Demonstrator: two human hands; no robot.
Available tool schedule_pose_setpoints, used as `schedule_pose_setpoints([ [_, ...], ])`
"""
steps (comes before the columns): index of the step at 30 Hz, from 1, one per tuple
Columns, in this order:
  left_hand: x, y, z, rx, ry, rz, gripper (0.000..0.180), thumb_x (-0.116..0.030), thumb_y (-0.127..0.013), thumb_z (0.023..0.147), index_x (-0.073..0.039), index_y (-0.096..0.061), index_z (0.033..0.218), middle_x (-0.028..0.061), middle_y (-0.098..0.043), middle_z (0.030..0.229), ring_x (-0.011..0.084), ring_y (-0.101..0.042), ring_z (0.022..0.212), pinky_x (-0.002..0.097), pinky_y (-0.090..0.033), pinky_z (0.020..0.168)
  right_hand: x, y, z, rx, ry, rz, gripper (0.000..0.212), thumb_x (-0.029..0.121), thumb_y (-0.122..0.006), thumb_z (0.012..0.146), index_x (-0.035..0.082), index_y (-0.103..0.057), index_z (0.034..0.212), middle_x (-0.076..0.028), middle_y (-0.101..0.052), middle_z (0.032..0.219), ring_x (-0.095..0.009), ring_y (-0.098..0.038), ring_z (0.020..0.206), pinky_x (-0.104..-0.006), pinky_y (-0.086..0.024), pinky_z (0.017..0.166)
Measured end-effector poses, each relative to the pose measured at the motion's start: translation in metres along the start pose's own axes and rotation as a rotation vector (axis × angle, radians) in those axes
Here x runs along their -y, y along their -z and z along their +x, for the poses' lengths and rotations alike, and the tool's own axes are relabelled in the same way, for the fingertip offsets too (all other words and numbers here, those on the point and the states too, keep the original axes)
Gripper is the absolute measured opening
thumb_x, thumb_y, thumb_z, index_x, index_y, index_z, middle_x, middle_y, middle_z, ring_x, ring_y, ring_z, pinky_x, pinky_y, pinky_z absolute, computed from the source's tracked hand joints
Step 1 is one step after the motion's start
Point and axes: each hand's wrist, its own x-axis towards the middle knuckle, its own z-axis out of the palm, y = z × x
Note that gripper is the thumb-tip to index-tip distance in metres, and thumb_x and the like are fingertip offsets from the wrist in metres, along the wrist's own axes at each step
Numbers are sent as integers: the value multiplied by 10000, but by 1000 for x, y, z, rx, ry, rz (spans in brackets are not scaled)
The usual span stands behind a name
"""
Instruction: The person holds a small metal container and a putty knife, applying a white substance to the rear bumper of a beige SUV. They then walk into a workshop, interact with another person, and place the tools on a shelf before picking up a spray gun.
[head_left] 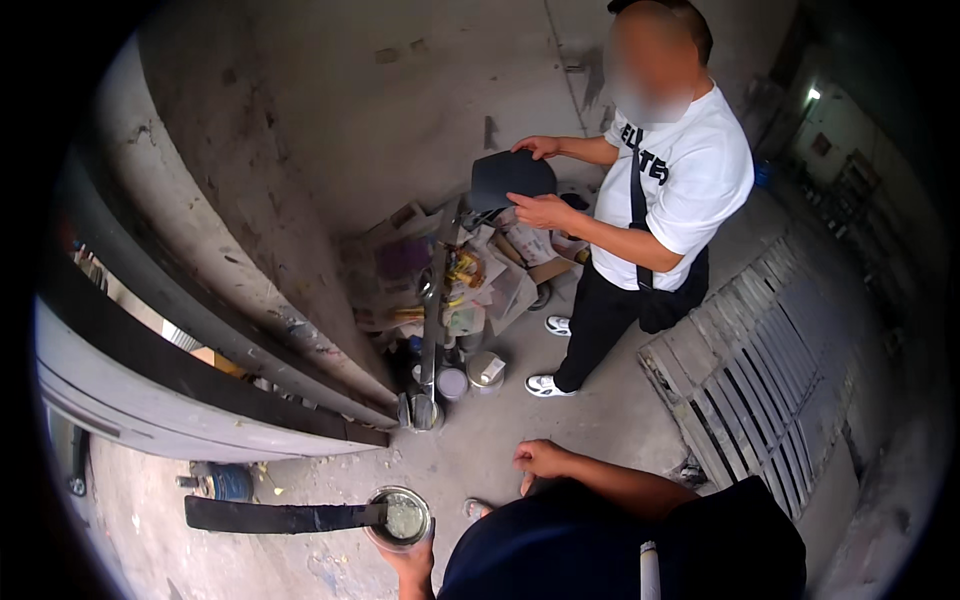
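Observation:
My left hand (pixel 412 566) grips a round metal can (pixel 428 522) from below, at the lower middle of the head view. Pale grey-green stuff (pixel 404 516) shows inside its rim. A long dark flat stick (pixel 280 517) has one end in the can and juts out to the left. In front of my body my right hand (pixel 541 459) hangs with its fingers loosely bent and apart, and nothing visible in it. A cigarette (pixel 649 572) stands out against my dark shirt.
Ahead, a person in a white shirt (pixel 690 160) holds a dark curved panel (pixel 512 181). Papers and rubbish (pixel 465 265) heap against the wall, with paint cans (pixel 453 383) before them. A slatted frame (pixel 770 360) lies right. Long panels (pixel 230 400) lean left, near a blue container (pixel 232 482).

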Motion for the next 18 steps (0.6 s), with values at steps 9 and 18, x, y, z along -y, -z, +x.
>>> schedule_pose_setpoints([
  [9,-2,11,10,136,-57,11,930,-71,-822,591,3,-278,1342,149,-398,1285,256,-398,1211,387,-298,1051,-31,-21,-43,-40,-119,68,209,228,-606,867,38,-627,952,-70,-658,750,-135,-633,628,-294,-503,590],
  [18,-21,-26,-1,77,-87,-15,893,-61,-809,607,12,-302,1339,151,-425,1271,251,-430,1178,367,-330,1030,-51,19,-34,-95,-44,122,209,220,-628,840,32,-631,932,-72,-651,766,-161,-647,656,-316,-509,587],
])
